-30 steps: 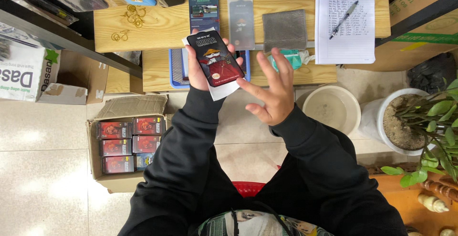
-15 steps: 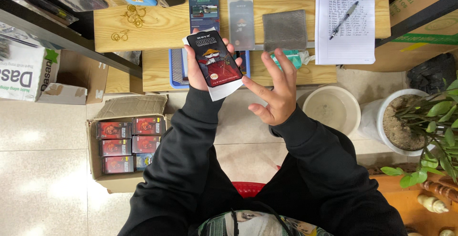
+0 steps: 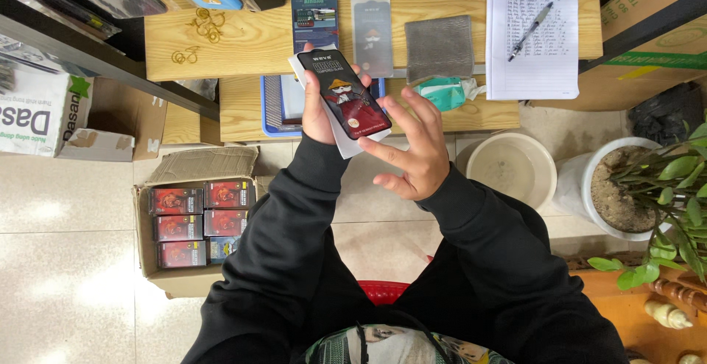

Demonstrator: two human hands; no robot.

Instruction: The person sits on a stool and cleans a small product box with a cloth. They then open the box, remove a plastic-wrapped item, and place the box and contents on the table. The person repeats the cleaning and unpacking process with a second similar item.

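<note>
My left hand (image 3: 315, 111) holds up a flat black and red printed pack (image 3: 345, 96) with a white sheet behind it, tilted over the front edge of the wooden bench (image 3: 221, 47). My right hand (image 3: 412, 150) hovers just right of the pack, fingers spread, holding nothing, its fingertips close to the pack's lower right edge. Beyond the pack on the bench lie a dark blue packet (image 3: 314, 16), a clear grey sleeve (image 3: 372, 36) and a grey cloth (image 3: 439, 49).
A cardboard box (image 3: 193, 225) with several red packs stands on the floor at left. A blue tray (image 3: 273, 106) sits under the bench. A notepad with a pen (image 3: 532, 33), a teal wipe (image 3: 443, 93), a beige basin (image 3: 512, 170) and a potted plant (image 3: 626, 195) are at right.
My right hand has edged slightly nearer to the pack. The left hand and the pack stay almost in place.
</note>
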